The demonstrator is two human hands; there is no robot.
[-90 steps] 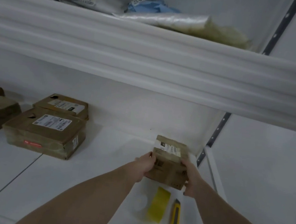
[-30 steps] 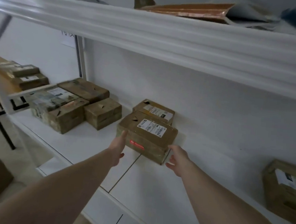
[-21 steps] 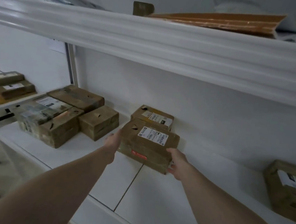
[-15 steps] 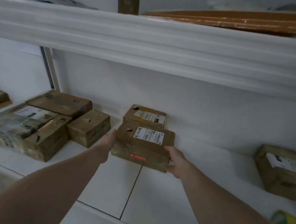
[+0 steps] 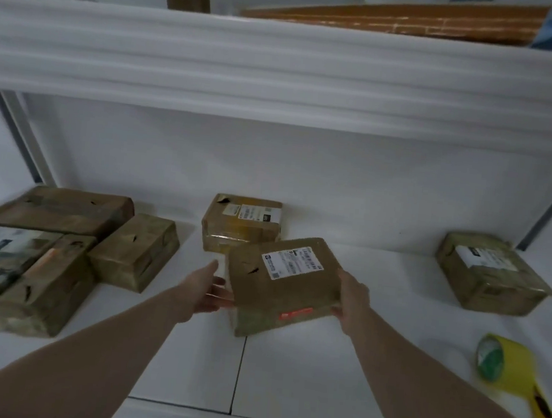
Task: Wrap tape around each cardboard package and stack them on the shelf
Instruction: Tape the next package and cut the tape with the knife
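Note:
A brown cardboard package (image 5: 281, 283) with a white label and a red sticker hangs tilted just above the white shelf (image 5: 302, 373), near its middle. My right hand (image 5: 353, 300) grips its right edge, thumb on top and fingers underneath. My left hand (image 5: 209, 290) supports its left side with straight fingers reaching under it. A yellow tape roll (image 5: 499, 361) lies on the shelf to the right, apart from both hands. A second labelled package (image 5: 243, 222) sits right behind the held one.
Several taped packages (image 5: 61, 255) are clustered at the shelf's left end, and one package (image 5: 491, 273) stands at the right. A yellow utility knife (image 5: 548, 417) lies beside the tape. The upper shelf (image 5: 281, 71) hangs low overhead with flat cardboard on it.
The package lay flat on the shelf with my hands closing on its sides; now it is raised, tilted and turned, nearer to me. My view has swung right, showing the tape and knife.

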